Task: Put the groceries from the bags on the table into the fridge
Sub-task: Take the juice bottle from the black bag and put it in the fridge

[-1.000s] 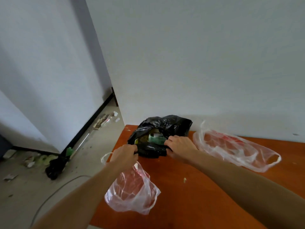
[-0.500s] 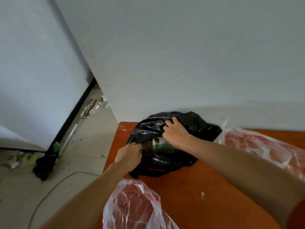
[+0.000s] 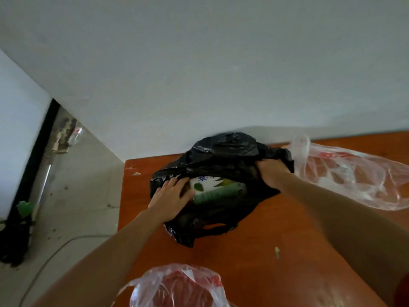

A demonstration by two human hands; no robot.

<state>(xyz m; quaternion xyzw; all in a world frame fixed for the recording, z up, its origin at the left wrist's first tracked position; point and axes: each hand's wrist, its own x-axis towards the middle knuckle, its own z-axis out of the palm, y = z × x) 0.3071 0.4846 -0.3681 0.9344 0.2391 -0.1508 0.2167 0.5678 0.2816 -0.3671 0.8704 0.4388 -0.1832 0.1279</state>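
Orange tabletop is filling my feed, with the near clear bag lying at its near edge. Beyond it, the left hand is resting flat, fingers straight and spread, on the left lip of the black bag. Its thumb is touching a green bottle lying inside beside a white packet. The right hand is gripping the bag's right rim, fingers curled into the plastic. The far clear bag is lying to the right, near the grey wall.
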